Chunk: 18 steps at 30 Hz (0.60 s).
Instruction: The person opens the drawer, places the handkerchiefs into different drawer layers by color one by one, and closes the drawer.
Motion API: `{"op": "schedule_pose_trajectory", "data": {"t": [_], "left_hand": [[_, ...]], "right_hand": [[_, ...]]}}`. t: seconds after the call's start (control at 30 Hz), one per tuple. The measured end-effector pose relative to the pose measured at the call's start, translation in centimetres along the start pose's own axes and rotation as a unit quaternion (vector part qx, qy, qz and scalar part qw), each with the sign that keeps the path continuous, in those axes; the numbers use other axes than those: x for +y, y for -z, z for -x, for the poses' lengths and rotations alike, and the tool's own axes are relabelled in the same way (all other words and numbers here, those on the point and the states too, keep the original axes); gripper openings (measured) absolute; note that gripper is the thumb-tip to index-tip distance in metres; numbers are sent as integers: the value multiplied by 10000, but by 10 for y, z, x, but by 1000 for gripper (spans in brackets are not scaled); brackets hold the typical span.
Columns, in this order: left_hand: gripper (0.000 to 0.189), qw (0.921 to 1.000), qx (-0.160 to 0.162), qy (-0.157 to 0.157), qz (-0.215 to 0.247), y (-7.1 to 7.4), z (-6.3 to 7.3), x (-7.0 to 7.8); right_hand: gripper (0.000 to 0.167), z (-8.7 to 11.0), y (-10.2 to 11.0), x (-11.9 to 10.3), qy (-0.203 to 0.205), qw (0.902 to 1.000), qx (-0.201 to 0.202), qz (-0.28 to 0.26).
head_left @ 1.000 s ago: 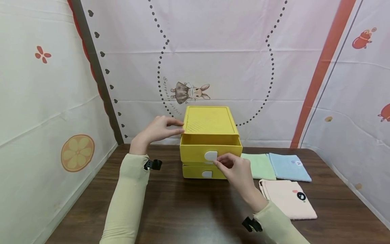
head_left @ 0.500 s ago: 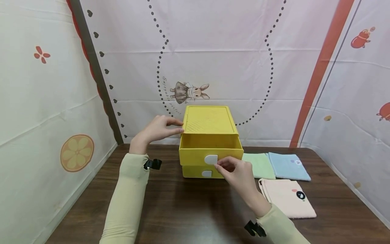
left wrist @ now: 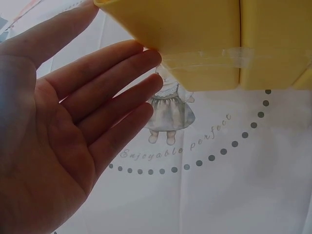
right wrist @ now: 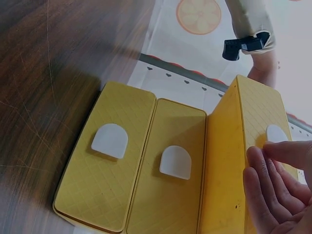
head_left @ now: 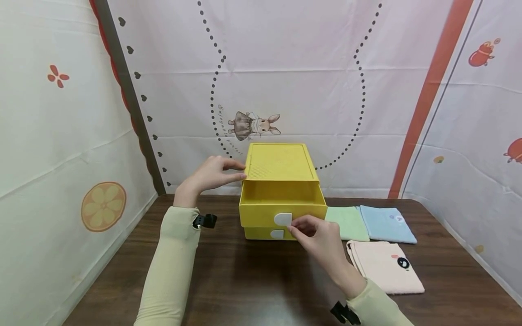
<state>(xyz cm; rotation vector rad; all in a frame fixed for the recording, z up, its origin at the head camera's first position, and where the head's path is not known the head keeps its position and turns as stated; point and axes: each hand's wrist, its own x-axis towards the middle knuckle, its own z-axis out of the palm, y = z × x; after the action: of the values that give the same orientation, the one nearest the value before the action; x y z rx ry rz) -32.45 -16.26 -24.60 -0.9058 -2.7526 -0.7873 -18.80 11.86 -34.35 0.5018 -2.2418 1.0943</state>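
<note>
On the table (head_left: 236,280), the yellow box (head_left: 281,162) had its top drawer (head_left: 258,216) jutting out; the right hand (head_left: 322,236) pinched its white handle (head_left: 282,219), while the left hand (head_left: 210,173) touched the box with nearly straight fingers (left wrist: 97,68), perhaps too lightly to prevent tipping

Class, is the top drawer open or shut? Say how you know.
Open: the top drawer juts out past the yellow cabinet, its inside showing from above.
</note>
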Motion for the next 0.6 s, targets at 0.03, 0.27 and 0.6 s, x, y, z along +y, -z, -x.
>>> {"op": "schedule_pose_trajectory", "data": {"t": [0.03, 0.27, 0.6], "left_hand": [[42, 10000, 12, -13, -1, 0, 0, -1], [45, 10000, 17, -18, 49, 0, 0, -3], [45, 10000, 59, -72, 28, -1, -1, -5]], "right_hand": [[9, 1, 0, 0, 28, 10000, -3, -3], [9, 3, 2, -1, 112, 9999, 1, -30], [9, 8, 3, -2, 123, 9999, -36, -52]]}}
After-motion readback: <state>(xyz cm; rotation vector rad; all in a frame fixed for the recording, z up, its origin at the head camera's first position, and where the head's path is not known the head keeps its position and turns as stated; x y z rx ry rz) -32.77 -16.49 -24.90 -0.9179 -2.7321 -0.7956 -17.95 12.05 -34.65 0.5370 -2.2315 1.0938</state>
